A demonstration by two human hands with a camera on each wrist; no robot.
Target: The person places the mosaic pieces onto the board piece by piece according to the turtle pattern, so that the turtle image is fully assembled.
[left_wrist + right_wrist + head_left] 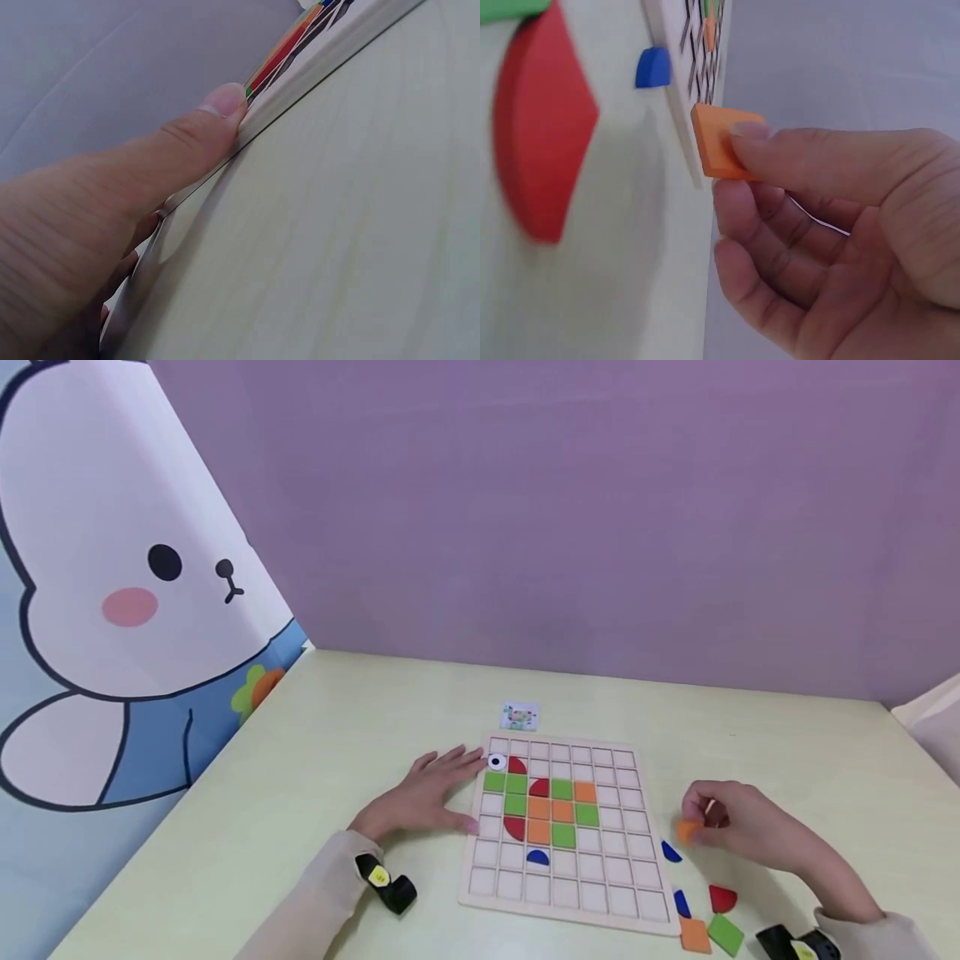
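An orange square tile (716,142) is pinched between the thumb and fingers of my right hand (746,827), held above the table to the right of the grid board (570,910). My left hand (427,793) lies spread at the board's left edge, and its thumb (221,105) touches the rim in the left wrist view. Green, orange and red pieces fill several cells, with a round eye tile (497,762) at the upper left. A blue half-round piece (537,857) sits low on the grid.
Right of the board lie two blue pieces (671,852), a red quarter-round piece (723,898), an orange square (695,935) and a green square (726,934). A small picture card (520,716) lies behind the board. A purple partition (600,527) stands at the table's back.
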